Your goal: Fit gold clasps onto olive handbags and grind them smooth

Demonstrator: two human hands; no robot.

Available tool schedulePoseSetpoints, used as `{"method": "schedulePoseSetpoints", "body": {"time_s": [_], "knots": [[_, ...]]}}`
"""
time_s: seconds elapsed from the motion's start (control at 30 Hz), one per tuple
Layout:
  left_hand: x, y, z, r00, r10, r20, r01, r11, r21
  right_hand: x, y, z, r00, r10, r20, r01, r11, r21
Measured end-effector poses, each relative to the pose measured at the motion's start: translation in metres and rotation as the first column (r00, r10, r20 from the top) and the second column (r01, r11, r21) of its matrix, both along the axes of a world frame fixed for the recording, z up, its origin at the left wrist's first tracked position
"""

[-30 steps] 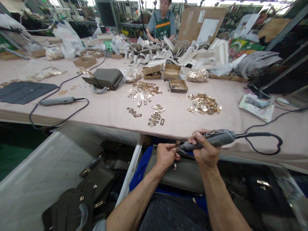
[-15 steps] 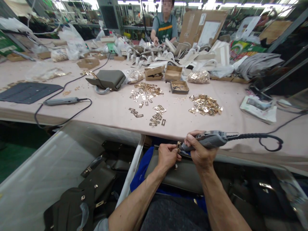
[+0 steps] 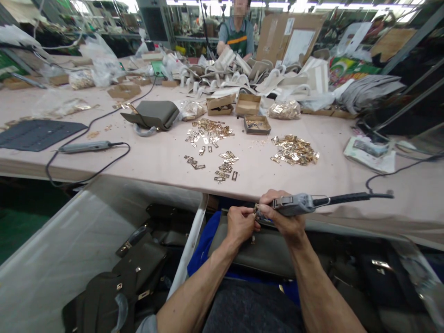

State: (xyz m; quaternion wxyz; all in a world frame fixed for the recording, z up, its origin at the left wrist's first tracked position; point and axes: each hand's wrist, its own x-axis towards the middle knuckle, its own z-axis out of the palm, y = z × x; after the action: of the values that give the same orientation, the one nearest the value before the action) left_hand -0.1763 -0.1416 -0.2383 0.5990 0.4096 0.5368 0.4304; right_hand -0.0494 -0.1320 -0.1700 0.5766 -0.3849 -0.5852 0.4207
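On my lap lies a dark olive handbag (image 3: 267,254) over blue cloth. My left hand (image 3: 240,225) is closed, its thumb and fingers pinching a small gold metal plate (image 3: 256,209) at the bag's upper edge. My right hand (image 3: 284,219) grips a grey electric screwdriver (image 3: 294,203), held nearly level with its black cord running off to the right. The tool's front end points at the gold plate; its tip is hidden by my fingers. A small metal fitting (image 3: 253,239) shows on the bag just below my left hand.
Gold plates (image 3: 294,150) lie in piles on the pink-covered table (image 3: 156,162), near small cardboard boxes (image 3: 256,125). A second electric screwdriver (image 3: 85,146) and an olive bag (image 3: 152,114) are at left. Bags fill a white-walled bin (image 3: 104,217). A co-worker (image 3: 237,34) is across the table.
The screwdriver has shifted slightly left and rolled in my right hand, and its cord has swung straighter. My left hand stays at the plate. The co-worker's hand has moved behind the grey pieces.
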Motion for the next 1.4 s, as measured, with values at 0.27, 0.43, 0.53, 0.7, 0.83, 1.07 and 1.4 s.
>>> {"method": "schedulePoseSetpoints", "body": {"time_s": [0.27, 0.43, 0.53, 0.7, 0.83, 1.07, 1.4], "knots": [[0.002, 0.001, -0.004, 1.000, 0.007, 0.024, -0.005, 0.999, -0.045, -0.036, 0.006, -0.004, 0.705, -0.658, -0.265, 0.658, 0.746, -0.105], [0.001, 0.001, -0.004, 0.999, 0.000, 0.034, 0.002, 0.999, -0.035, -0.020, 0.003, -0.004, 0.905, -0.387, -0.175, 0.390, 0.921, -0.020], [0.000, 0.000, -0.004, 0.999, -0.002, 0.036, 0.003, 1.000, -0.027, -0.012, 0.001, -0.004, 0.970, -0.234, -0.066, 0.235, 0.972, 0.008], [-0.001, 0.000, -0.003, 0.999, -0.004, 0.051, 0.005, 1.000, -0.027, -0.014, 0.001, 0.001, 0.984, -0.180, 0.016, 0.179, 0.983, 0.050], [-0.001, -0.001, -0.002, 0.998, 0.005, 0.067, -0.004, 1.000, -0.017, -0.012, 0.002, 0.004, 0.990, -0.129, 0.049, 0.127, 0.991, 0.041], [-0.002, -0.007, -0.001, 0.998, 0.004, 0.066, -0.006, 1.000, 0.027, -0.003, 0.003, 0.003, 0.995, 0.060, 0.081, -0.059, 0.998, -0.004], [-0.003, -0.018, -0.004, 0.980, -0.059, 0.190, 0.045, 0.996, 0.074, 0.034, 0.003, 0.056, 0.849, 0.084, -0.522, -0.053, 0.996, 0.075]]}}
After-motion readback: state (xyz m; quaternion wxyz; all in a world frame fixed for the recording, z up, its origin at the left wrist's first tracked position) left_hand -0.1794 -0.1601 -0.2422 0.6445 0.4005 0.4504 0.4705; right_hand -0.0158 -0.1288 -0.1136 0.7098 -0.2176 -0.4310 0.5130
